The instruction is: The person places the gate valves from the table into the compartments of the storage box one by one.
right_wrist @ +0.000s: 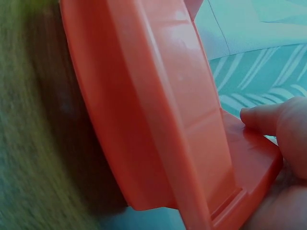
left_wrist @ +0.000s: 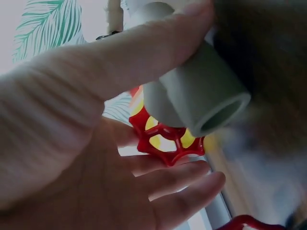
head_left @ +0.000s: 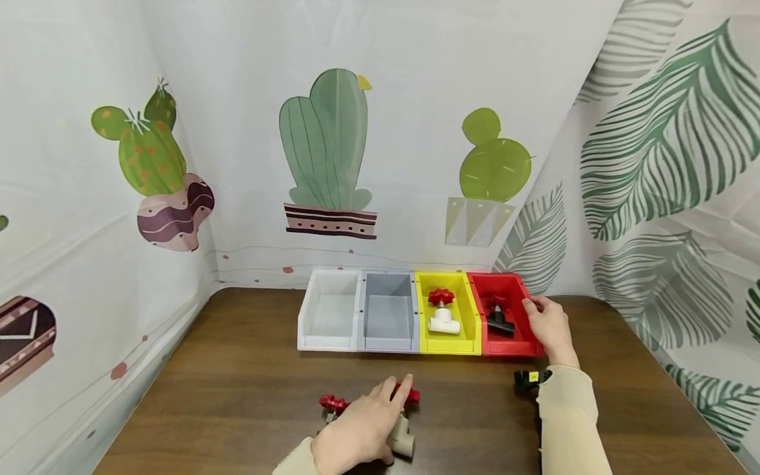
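My left hand [head_left: 362, 425] holds a beige-grey pipe valve [head_left: 401, 439] with a red handwheel, low over the table's front middle. In the left wrist view the thumb lies across the valve's body [left_wrist: 206, 91], and the fingers spread behind its handwheel [left_wrist: 165, 143]. Another valve with a red handwheel [head_left: 334, 402] is just left of this hand, partly hidden by it. My right hand [head_left: 551, 326] pinches the right side wall of the red bin [right_wrist: 192, 115]. Inside that bin lies a black valve [head_left: 500, 323] with a red handwheel.
A white bin [head_left: 304, 323], a grey bin [head_left: 388, 344] and a yellow bin [head_left: 448, 348] stand joined in a row left of the red one. A white valve [head_left: 443, 322] sits in the yellow bin. Beside the right sleeve lies a black object with a yellow label [head_left: 525, 381].
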A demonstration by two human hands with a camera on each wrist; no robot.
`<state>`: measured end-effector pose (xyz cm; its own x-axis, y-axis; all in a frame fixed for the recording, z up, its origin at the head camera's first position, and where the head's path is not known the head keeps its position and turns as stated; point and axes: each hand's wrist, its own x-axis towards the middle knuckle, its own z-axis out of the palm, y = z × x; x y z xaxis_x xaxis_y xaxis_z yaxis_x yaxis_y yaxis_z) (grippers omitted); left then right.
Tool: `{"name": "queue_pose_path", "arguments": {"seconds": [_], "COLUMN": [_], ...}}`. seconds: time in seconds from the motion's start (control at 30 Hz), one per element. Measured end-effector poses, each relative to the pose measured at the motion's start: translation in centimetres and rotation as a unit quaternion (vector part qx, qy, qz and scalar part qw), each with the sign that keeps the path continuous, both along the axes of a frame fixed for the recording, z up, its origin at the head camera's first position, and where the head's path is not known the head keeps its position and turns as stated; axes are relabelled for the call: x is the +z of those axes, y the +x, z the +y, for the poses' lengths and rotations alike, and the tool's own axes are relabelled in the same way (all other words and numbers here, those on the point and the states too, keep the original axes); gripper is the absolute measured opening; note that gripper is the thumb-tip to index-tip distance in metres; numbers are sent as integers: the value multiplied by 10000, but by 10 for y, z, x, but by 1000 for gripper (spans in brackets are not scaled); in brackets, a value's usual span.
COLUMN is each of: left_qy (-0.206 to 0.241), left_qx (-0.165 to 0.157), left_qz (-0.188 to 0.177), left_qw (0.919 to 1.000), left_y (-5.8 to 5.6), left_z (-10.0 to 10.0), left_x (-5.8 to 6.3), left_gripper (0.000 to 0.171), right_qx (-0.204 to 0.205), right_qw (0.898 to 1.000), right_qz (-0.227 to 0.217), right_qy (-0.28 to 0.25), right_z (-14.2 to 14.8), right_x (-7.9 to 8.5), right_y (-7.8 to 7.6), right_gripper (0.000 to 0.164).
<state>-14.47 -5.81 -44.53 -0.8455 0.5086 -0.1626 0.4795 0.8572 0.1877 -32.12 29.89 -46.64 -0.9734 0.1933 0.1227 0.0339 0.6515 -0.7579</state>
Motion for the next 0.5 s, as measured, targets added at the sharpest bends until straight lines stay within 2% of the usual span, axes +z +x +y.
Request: {"name": "queue_pose_path", "arguments": {"seconds": [0.2,0.5], "left_qy": [-27,-45], "left_qx": [-140,-553], "left_qz": [73,820], "left_qw": [9999,9951], "left_y": [0,-3], "left_z": [-2,-1], "left_x": [-4,-4], "left_gripper": [106,88], "right_qx": [16,-20], "right_qw": [10000,10000], "right_qz": [-47,-25], "right_qy": [22,4], "right_z": [0,-1], "right_x": [1,0], "right_y": [1,0], "right_gripper": [46,47]}}
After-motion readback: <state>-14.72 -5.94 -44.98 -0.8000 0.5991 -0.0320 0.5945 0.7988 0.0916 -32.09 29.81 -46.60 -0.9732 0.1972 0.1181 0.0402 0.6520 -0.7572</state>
